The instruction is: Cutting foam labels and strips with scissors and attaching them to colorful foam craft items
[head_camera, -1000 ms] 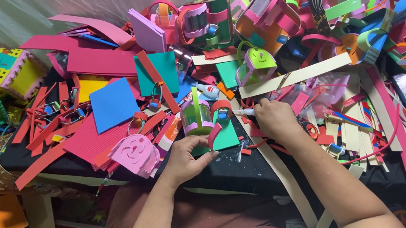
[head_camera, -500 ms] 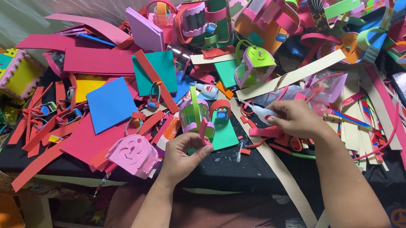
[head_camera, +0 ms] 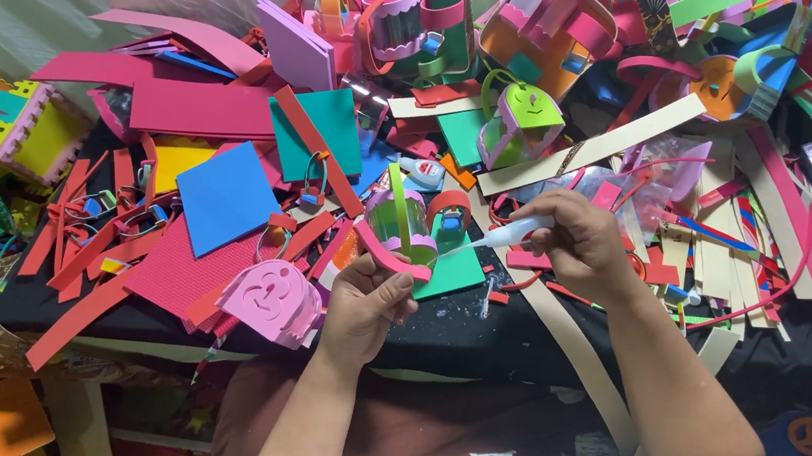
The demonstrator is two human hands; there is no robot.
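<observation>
On the black table in front of me, foam scraps crowd every side: a blue square sheet and red strips to the left, a pink smiley-face cutout just beside my left wrist, cream strips to the right, finished foam baskets heaped behind. My left hand pinches a pink strip against a small green-and-pink foam basket, which stands upright on a green sheet. My right hand is closed around a small white glue bottle, its nozzle pointing at the basket's side. Whether the tip touches cannot be told.
</observation>
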